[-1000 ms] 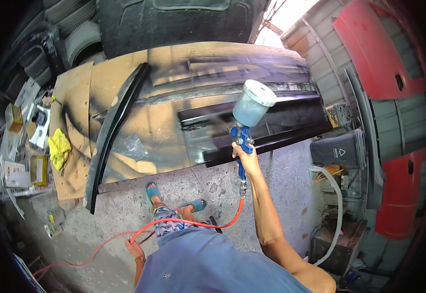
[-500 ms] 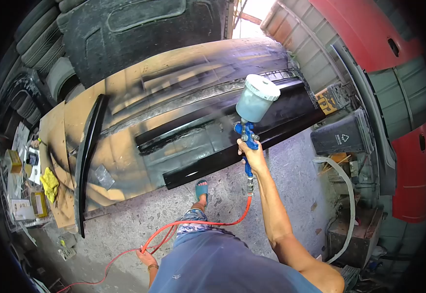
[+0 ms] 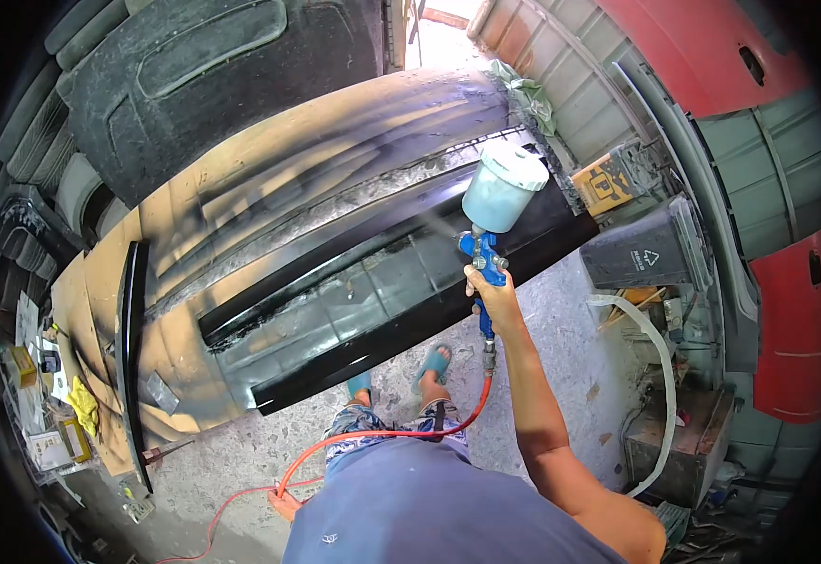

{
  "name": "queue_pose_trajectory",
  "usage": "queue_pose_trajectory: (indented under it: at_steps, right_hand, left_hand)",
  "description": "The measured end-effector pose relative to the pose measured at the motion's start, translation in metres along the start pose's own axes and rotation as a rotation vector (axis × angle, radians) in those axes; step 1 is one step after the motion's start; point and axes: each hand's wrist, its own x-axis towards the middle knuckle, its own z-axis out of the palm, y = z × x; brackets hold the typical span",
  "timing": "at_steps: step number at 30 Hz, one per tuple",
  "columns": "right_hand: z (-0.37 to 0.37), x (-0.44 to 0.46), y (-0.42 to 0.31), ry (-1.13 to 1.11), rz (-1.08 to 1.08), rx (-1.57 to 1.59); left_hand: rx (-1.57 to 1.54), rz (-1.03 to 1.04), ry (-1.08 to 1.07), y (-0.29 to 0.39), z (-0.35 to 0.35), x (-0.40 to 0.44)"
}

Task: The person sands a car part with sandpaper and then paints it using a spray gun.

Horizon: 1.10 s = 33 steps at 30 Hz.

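Observation:
My right hand (image 3: 493, 289) is wrapped around the grip of a blue spray gun (image 3: 482, 248) with a white-lidded paint cup (image 3: 503, 195) on top. A faint mist leaves its nozzle toward the left, over a long glossy black panel (image 3: 363, 359) whose middle is recessed. The gun is held above the panel's right part, apart from it. From the gun's base a red air hose (image 3: 373, 435) curves down across my body to my left hand (image 3: 285, 505), which is closed around it low at my left side.
Paint-streaked cardboard (image 3: 208, 202) lies under the panel. A narrow black strip (image 3: 130, 348) stretches across its left end. At the right stand a dark bin (image 3: 638, 256), a grey hose (image 3: 660, 348) and red car panels (image 3: 794, 348). A yellow cloth (image 3: 82, 406) lies far left.
My body and view have shifted right along the panel, which now appears farther left and lower. The spray gun has moved right with me. Both my feet now show.

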Motion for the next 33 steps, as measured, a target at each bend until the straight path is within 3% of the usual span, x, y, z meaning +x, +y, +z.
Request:
queue_pose_trajectory:
  at_steps: [13, 26, 33]
  right_hand:
    - [-0.165, 0.104, -0.041, -0.059, 0.01, -0.009]
    - [-0.294, 0.182, -0.077, 0.001, -0.017, -0.002]
    - [-0.381, 0.246, -0.097, -0.092, 0.037, -0.085]
  left_hand:
    - [0.036, -0.031, 0.02, 0.136, 0.086, -0.159]
    - [0.029, 0.102, -0.079, 0.227, 0.191, -0.209]
    - [0.091, 0.031, -0.04, 0.287, 0.248, -0.31]
